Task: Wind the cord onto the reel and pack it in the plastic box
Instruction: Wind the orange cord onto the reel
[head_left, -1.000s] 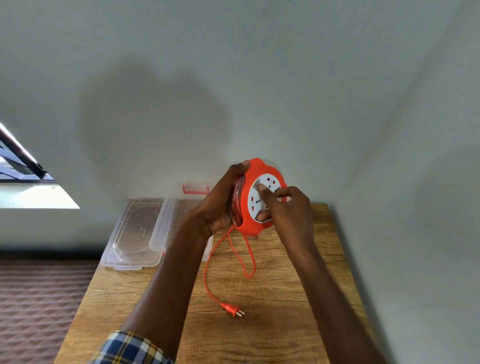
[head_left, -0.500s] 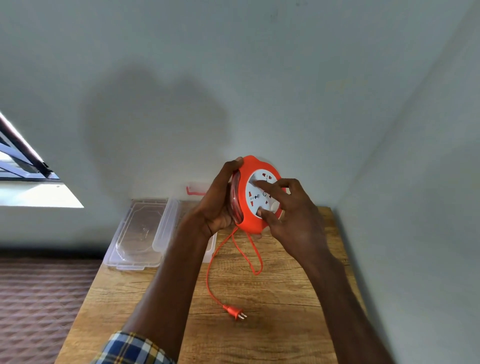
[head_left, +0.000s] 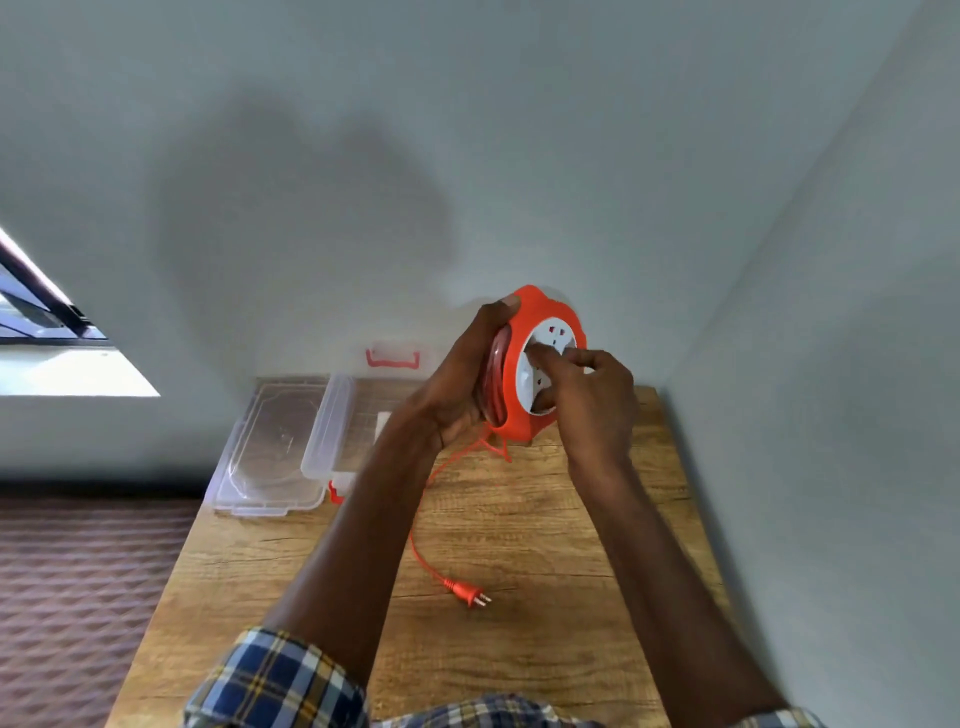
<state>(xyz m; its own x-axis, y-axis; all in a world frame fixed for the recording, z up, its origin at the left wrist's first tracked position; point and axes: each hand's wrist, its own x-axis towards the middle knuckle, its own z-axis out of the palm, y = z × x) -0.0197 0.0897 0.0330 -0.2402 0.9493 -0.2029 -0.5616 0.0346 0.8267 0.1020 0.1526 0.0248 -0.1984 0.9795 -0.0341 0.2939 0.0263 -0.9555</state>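
Your left hand grips the orange cord reel above the table; right-hand fingers press its white hub. Cord part-wound, plug loose; plastic box at far left awaits.

The loose loop of cord below the reel has shortened.

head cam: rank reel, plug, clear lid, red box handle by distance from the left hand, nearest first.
1. Reel: held in the left hand, above the table's far end.
2. Red box handle: at the wall, just left of the hand.
3. Clear lid: flat at the table's far left corner.
4. Plug: on the table, near side, at the cord's free end.

Handle and lid come close; the plug is clearly farthest.
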